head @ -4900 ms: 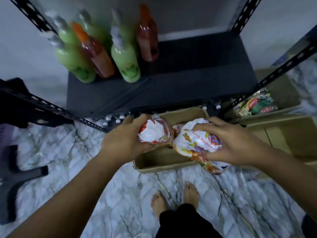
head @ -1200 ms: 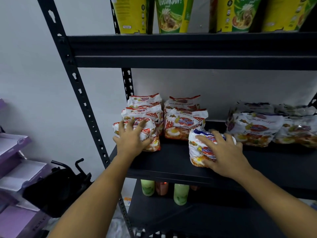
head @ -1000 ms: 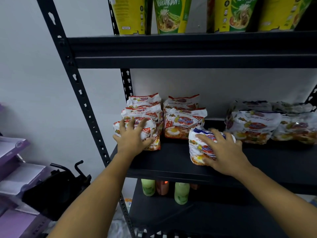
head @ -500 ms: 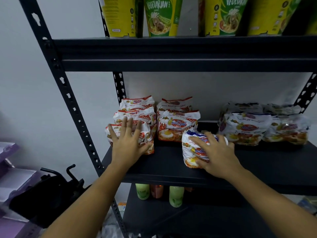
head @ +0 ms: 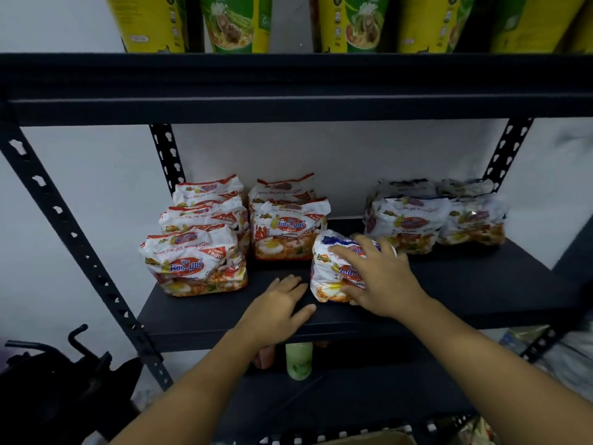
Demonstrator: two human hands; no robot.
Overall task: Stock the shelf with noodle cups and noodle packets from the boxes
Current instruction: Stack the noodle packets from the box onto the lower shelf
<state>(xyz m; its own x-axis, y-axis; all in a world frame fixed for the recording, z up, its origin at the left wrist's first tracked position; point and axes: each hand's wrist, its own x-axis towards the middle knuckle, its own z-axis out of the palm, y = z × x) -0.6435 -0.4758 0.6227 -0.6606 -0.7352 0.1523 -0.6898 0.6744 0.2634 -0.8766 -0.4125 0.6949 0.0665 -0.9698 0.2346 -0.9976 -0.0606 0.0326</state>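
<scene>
Head view: right grip (head: pixel 382 281) holds noodle packet (head: pixel 330 268) on shelf (head: pixel 481 284).

Glossy, crinkled plastic film is seen on the noodle packet (head: pixel 327 273) under the right fingers (head: pixel 349 254); the shelf (head: pixel 481 284) beneath is finished matt black.

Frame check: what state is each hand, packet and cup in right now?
left hand: open, palm down on the middle shelf, empty.
right hand: gripping the blue-topped packet.
blue-topped packet: standing on the middle shelf, held.
front red packet: upright, free of both hands.
noodle cups: standing on the upper shelf.
</scene>
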